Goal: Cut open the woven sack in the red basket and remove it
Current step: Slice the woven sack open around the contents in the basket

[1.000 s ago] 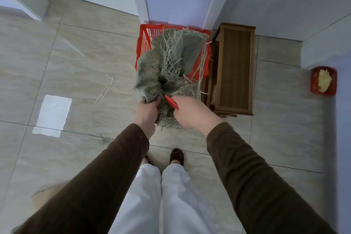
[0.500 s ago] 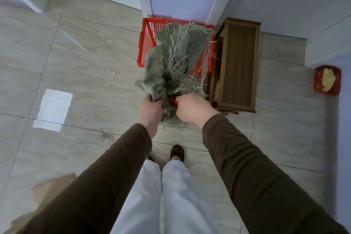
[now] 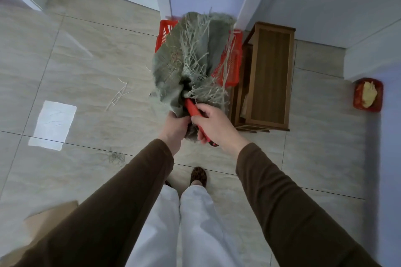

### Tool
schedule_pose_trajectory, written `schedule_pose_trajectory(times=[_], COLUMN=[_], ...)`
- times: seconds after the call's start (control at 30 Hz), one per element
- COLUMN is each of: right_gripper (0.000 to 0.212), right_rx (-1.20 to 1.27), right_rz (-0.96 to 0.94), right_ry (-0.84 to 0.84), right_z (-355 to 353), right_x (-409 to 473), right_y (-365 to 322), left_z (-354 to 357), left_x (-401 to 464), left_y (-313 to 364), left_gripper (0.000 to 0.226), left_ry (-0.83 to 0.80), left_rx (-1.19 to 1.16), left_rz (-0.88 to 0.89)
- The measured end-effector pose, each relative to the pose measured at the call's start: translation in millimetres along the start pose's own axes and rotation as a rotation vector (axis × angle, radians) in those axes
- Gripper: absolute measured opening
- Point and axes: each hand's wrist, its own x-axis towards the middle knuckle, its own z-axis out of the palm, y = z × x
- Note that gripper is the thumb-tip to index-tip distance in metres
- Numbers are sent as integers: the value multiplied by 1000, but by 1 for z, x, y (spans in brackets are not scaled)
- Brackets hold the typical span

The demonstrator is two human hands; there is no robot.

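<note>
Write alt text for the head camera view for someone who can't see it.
Seen from above, a person's left hand grips a frayed grey-green woven sack over a red basket, while the right hand holds a red-handled cutter against it. A wooden stool stands beside the basket.

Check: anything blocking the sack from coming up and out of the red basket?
Nothing visible does. The woven sack is bunched above the red basket, gripped by the left hand; the right hand holds a red-handled tool.

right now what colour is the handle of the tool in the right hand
Red, seen in the head view: the right hand grips the tool by its handle.
</note>
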Motion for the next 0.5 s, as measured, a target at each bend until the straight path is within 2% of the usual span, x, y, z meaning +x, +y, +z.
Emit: schedule_pose_trajectory(times=[0.07,0.13,0.27,0.33,0.37,0.43,0.5], right_gripper=[38,34,19,15,13,13,15], right_rx=[199,186,-468,-558,-529,-306,-152], right_rz=[34,62,23,48,52,42,-22], right_ry=[3,40,65,53,41,25,69], right_z=[-2,-4,-9,-8,-8,-10,-14], right_x=[0,-1,1,2,2,-4,-15], right_y=[2,3,-7,-19,-25,-28,-32], left_z=[1,1,4,3,1,-4,-10], left_x=[7,16,24,23,22,26,36], left_y=[2,0,-7,-13,-14,-9,1], left_gripper=[22,22,4,9,15,22,17], left_ry=[18,45,97,111,116,125,134], left_rx=[10,8,67,131,147,149,207], left_rz=[13,21,105,142,139,121,134])
